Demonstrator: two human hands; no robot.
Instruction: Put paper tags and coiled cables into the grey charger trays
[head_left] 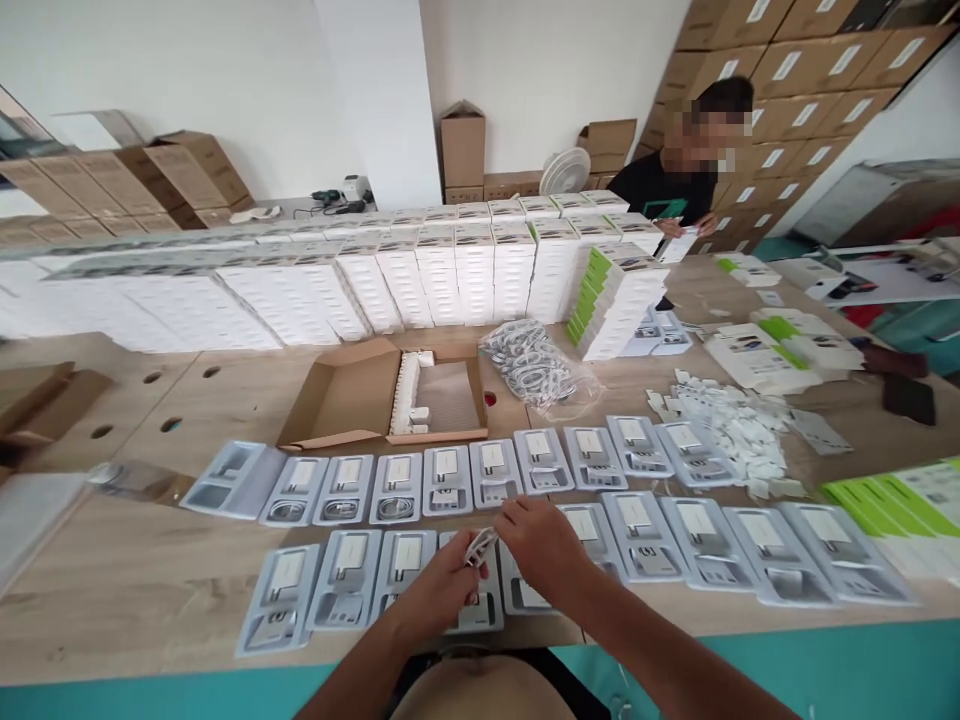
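In the head view a small coiled white cable (478, 549) is held above the front row of trays. My left hand (444, 588) is closed around the coil from below. The fingertips of my right hand (541, 548) are pinched together at the coil's upper right end. Beneath both hands lie pale plastic trays (409, 548), each with a white flat block and a printed slip. My forearms and hands partly cover the middle trays. In the back row, several trays at the left hold a coiled cable (395, 508); the leftmost tray (236, 478) has vacant compartments.
Behind the trays are an open cardboard box (341, 395) and a bag of coiled cables (534, 365). Small white pieces (739, 425) are heaped at the right. Stacked white boxes (435, 275) form a wall across the table. A co-worker (667, 185) stands beyond, holding a white box.
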